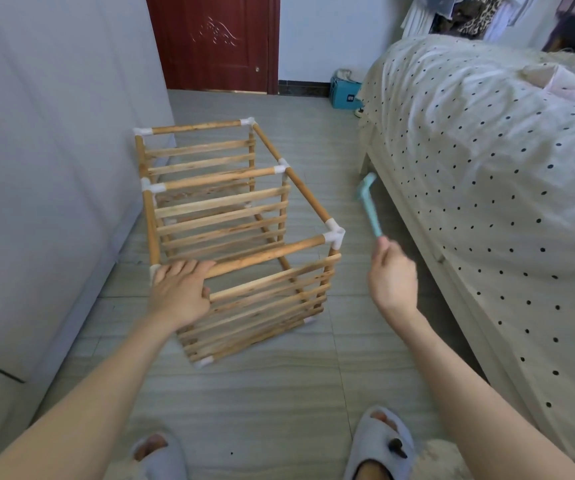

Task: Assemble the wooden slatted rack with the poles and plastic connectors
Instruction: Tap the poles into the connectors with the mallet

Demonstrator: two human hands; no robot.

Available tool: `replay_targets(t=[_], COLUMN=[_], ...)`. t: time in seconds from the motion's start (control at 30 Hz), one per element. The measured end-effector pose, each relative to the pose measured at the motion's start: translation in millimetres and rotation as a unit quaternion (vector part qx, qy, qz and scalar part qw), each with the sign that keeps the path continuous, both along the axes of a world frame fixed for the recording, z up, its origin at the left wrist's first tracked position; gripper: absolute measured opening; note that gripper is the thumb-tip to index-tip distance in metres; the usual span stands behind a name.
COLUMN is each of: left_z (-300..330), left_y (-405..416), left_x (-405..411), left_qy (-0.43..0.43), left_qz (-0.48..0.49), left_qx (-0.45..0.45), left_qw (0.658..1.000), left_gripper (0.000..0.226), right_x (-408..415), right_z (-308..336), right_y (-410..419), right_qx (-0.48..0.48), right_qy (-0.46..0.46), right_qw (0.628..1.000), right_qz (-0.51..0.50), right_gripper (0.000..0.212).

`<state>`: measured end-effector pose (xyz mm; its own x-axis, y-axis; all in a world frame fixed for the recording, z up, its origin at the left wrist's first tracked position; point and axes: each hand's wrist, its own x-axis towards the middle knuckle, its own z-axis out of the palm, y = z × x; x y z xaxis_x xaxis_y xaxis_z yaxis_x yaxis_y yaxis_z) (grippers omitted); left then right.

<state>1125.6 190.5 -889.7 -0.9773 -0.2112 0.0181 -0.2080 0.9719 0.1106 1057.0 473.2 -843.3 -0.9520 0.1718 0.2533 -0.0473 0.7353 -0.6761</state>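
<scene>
The wooden slatted rack (230,216) stands on the tiled floor, its round poles joined by white plastic connectors such as the corner piece (334,234). My left hand (180,285) lies over the near top pole (265,253) at its left corner, fingers curled around it. My right hand (391,271) is raised to the right of the rack and grips the handle of a small turquoise hammer (369,202), whose head points up and away, blurred. The hammer is clear of the rack.
A grey cabinet wall (54,168) runs along the left, close to the rack. A bed with a dotted cover (487,168) fills the right. A dark red door (217,43) and a blue box (345,93) are at the back. My slippered feet (379,441) stand on the floor below.
</scene>
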Motion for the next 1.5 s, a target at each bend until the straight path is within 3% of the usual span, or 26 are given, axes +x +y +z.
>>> replay_targets(t=[0.07, 0.1, 0.2, 0.23, 0.37, 0.4, 0.5, 0.53, 0.7, 0.8, 0.83, 0.97, 1.07, 1.2, 1.4, 1.5], left_z=[0, 0, 1, 0, -2, -2, -1, -1, -2, 2, 4, 5, 9, 21, 18, 17], left_y=[0, -1, -2, -1, 1, 0, -2, -2, 0, -7, -10, -16, -14, -12, -23, -34], left_x=[1, 1, 3, 2, 2, 2, 2, 2, 1, 0, -1, 0, 1, 2, -2, -4], left_qy=[0.006, 0.008, 0.011, 0.012, 0.024, 0.023, 0.024, 0.024, 0.025, 0.018, 0.009, 0.007, 0.015, -0.01, -0.002, 0.002], left_qz=[0.002, 0.004, 0.01, 0.009, 0.01, 0.011, 0.012, 0.011, 0.011, 0.019, 0.023, 0.029, 0.044, 0.067, 0.096, 0.101], left_qx=[0.0, 0.0, 0.004, 0.001, -0.005, -0.005, 0.0, -0.001, 0.003, 0.051, 0.074, 0.131, 0.144, 0.196, 0.239, 0.286], left_qw=[1.0, 1.0, 1.0, 1.0, 1.0, 1.0, 1.0, 1.0, 1.0, 0.998, 0.997, 0.991, 0.988, 0.978, 0.966, 0.953], left_gripper=[0.055, 0.056, 0.057, 0.057, 0.058, 0.058, 0.06, 0.06, 0.057, 0.048, 0.045, 0.036, 0.033, 0.033, 0.026, 0.024], right_x=[0, -1, 0, -2, 5, 6, 6, 3, 1, 1, -1, -9, -27, -46, -66, -72], right_z=[14, 14, -10, -18, -12, -13, -32, -36, -15, -37, -45, -46, -43, -47, -56, -42], right_y=[-1, -3, -8, -6, -6, -7, -11, -9, -11, -11, -9, -12, -18, -35, -65, -75], right_qx=[-0.08, -0.083, 0.008, 0.021, -0.101, -0.11, 0.0, 0.012, -0.086, 0.024, 0.031, -0.123, -0.24, -0.321, -0.498, -0.497], right_qy=[0.114, 0.095, -0.185, -0.216, 0.024, 0.043, -0.141, -0.164, 0.034, -0.146, -0.163, -0.077, -0.129, -0.192, -0.191, -0.154], right_qw=[0.99, 0.992, 0.982, 0.976, 0.994, 0.993, 0.99, 0.986, 0.995, 0.988, 0.985, 0.989, 0.962, 0.928, 0.843, 0.852], right_qz=[-0.008, -0.006, 0.028, 0.025, -0.039, -0.029, 0.023, 0.02, -0.02, 0.046, 0.051, -0.018, -0.027, 0.01, -0.075, -0.058], right_gripper=[0.032, 0.03, 0.039, 0.042, 0.039, 0.036, 0.042, 0.047, 0.035, 0.041, 0.044, 0.044, 0.045, 0.043, 0.042, 0.037])
